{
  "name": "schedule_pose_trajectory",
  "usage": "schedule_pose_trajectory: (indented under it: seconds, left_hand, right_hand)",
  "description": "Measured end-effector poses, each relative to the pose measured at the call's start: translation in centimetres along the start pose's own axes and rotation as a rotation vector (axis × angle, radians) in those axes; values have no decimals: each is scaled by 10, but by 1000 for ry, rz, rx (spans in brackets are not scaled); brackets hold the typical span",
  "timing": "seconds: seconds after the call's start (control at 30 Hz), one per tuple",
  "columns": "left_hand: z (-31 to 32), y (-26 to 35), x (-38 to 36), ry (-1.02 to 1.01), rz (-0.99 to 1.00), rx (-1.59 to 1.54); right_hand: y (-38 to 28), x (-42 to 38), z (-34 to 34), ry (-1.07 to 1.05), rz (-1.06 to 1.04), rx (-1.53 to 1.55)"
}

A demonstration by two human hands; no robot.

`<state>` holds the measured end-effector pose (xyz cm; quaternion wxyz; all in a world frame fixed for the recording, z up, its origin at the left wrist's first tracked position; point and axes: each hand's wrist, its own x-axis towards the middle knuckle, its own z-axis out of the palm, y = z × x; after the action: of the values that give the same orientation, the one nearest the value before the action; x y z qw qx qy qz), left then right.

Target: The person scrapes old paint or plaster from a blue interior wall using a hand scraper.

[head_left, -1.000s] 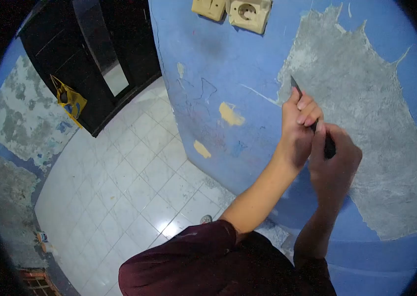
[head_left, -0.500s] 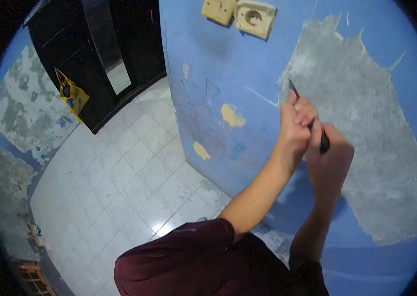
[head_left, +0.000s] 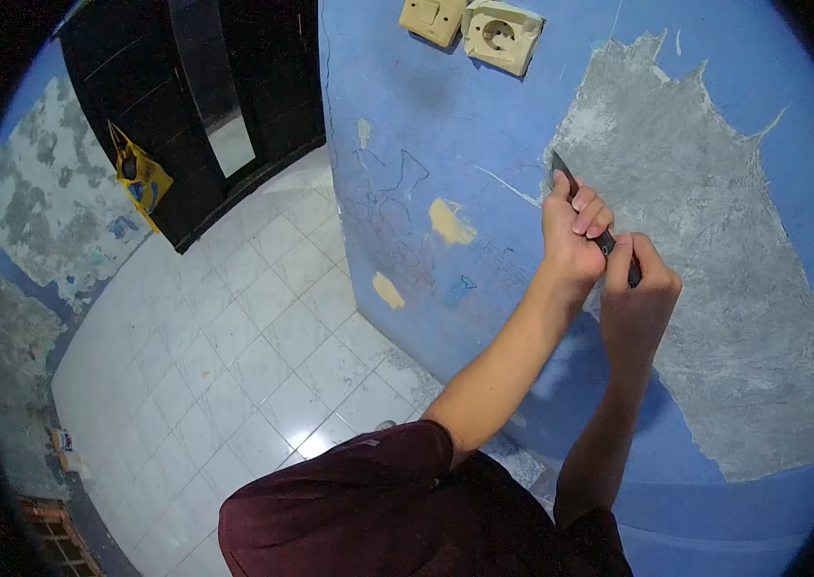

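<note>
A black-handled knife [head_left: 604,240] slants up and to the left across the wall, its dark narrow blade near the left edge of a bare grey patch [head_left: 705,250]. My left hand [head_left: 575,226] is closed round its upper part, close to the blade. Lower down, my right hand [head_left: 643,279] grips the rear end of the handle. The blade's tip appears to meet the border between blue paint [head_left: 513,125] and grey plaster, though contact is hard to confirm. Fingers cover part of the handle.
A light switch [head_left: 431,21] and a power socket [head_left: 501,38] are fixed above on the wall. White floor tiles [head_left: 243,327] spread at the left. A dark cabinet [head_left: 128,77] with a yellow bag [head_left: 142,183] stands at the far left, near a peeling wall [head_left: 41,192].
The knife and both hands have shifted slightly, with the blade tip now a little farther left at the patch's edge. The view has moved a little. Both hands keep their grip.
</note>
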<state>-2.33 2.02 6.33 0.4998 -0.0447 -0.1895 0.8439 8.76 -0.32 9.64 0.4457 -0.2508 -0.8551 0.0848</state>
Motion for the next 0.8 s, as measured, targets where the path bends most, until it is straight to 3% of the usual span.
schedule_pose_trajectory:
  seconds: [0.7, 0.8]
  left_hand:
    - [-22, -5, -4, 42, 131, -6]
    - [-20, -9, -6, 56, 72, 14]
  right_hand:
    - [20, -9, -7, -156, 59, 70]
    - [28, -17, -6, -49, 15, 167]
